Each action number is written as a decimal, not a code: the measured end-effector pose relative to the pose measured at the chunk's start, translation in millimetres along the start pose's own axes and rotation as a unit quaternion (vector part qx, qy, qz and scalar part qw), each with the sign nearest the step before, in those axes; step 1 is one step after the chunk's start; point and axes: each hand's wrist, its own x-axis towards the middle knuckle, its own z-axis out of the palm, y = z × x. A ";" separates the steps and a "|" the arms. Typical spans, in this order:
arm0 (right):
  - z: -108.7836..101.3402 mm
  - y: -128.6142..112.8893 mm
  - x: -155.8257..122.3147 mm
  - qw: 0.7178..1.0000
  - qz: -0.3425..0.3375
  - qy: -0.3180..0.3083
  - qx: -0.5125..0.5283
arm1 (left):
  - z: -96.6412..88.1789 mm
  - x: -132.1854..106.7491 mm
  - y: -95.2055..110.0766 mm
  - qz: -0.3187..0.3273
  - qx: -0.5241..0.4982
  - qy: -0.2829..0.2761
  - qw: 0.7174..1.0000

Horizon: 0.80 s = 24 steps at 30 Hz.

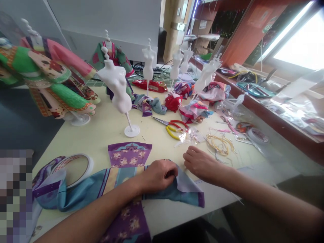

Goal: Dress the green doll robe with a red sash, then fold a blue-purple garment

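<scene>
My left hand (159, 174) is closed in a fist on a blue and purple patterned cloth (101, 187) that lies along the near edge of the pale yellow table (101, 130). My right hand (199, 163) rests just to its right, fingers curled together at the cloth's lifted white corner (184, 184); what they pinch is hidden. A separate purple patterned piece (129, 154) lies just beyond the left hand. A bare white doll mannequin (117, 89) stands on its stand further back.
Scissors (162, 121) and red and yellow pliers (177, 128) lie mid-table beside yellow cords (220, 143) and small packets. A tape roll (76, 167) sits at the left. Dressed mannequins (48, 77), several bare ones (148, 62) and heaped fabric scraps (192, 109) fill the back.
</scene>
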 end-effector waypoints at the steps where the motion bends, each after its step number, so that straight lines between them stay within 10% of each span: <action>1: 0.1 0.2 1.4 1.000 -0.003 0.002 -0.002 | 0.0 0.1 -0.1 0.000 0.000 0.000 1.000; 12: 3.1 5.5 -9.6 0.991 0.108 0.046 0.058 | -2.0 -0.2 1.5 -0.002 0.000 -0.003 1.000; 24: 1.4 -4.3 5.5 0.999 0.028 -0.013 0.026 | -1.8 -0.4 2.2 -0.004 -0.016 0.001 1.000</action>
